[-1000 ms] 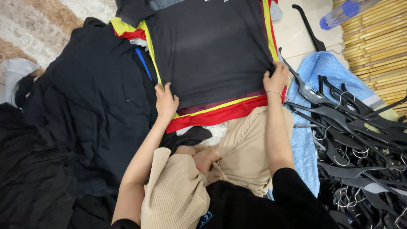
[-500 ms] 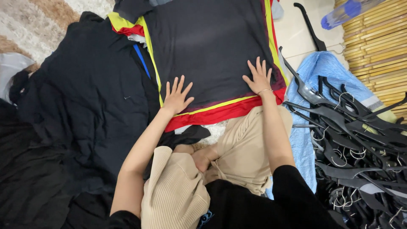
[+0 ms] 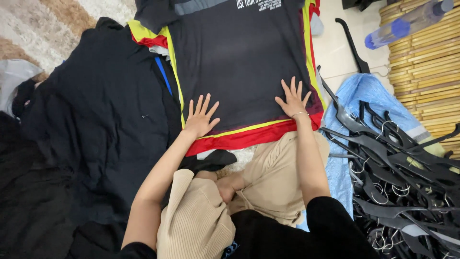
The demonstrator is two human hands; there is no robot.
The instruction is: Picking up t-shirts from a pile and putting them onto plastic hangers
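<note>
Under your palms lies a dark charcoal T-shirt [image 3: 239, 62] with small white print at its far edge. Beneath it show yellow [image 3: 249, 128] and red [image 3: 244, 139] garment edges (a thin blue strip [image 3: 162, 74] peeks out at left). Left of the stack sits a black clothing heap [image 3: 91, 139]. At right, black hangers [image 3: 402, 163] lie on a light blue sheet [image 3: 364, 86], beside a tan slatted mat [image 3: 426, 62].

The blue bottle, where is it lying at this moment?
In the head view, the blue bottle lies at the top right on the bamboo mat, beyond the pile of black hangers.
</note>
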